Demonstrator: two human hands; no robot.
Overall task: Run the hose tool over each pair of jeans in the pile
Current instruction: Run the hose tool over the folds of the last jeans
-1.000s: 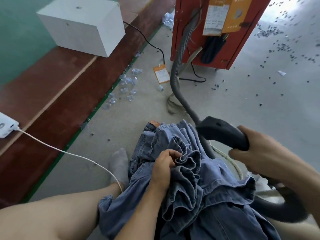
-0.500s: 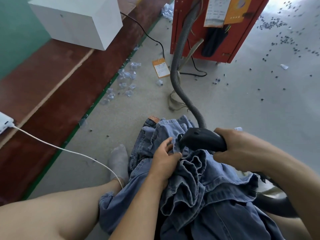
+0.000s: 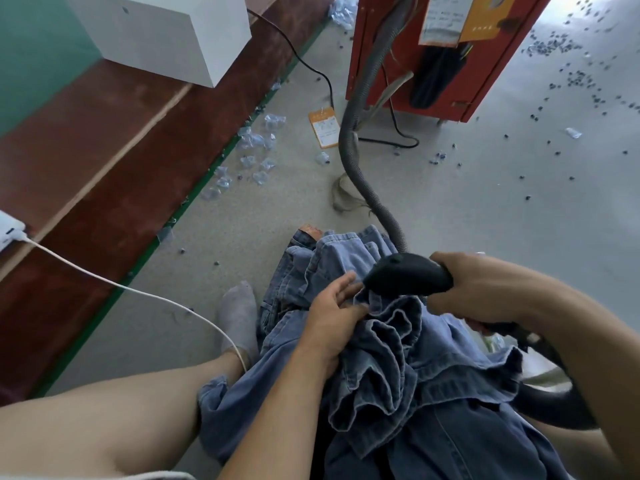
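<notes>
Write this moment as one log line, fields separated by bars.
right hand grips hose tool | nozzle tip on jeans | left hand holds bunched denim beside tip | hose runs to red cabinet

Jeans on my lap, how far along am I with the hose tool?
Done: nothing visibly finished; no separate cleaned stack shows. In hand: the right hand grips the black hose nozzle, its tip at the bunched blue jeans that the left hand holds. Left: the rest of this pair and the jeans underneath; how many cannot be told.
</notes>
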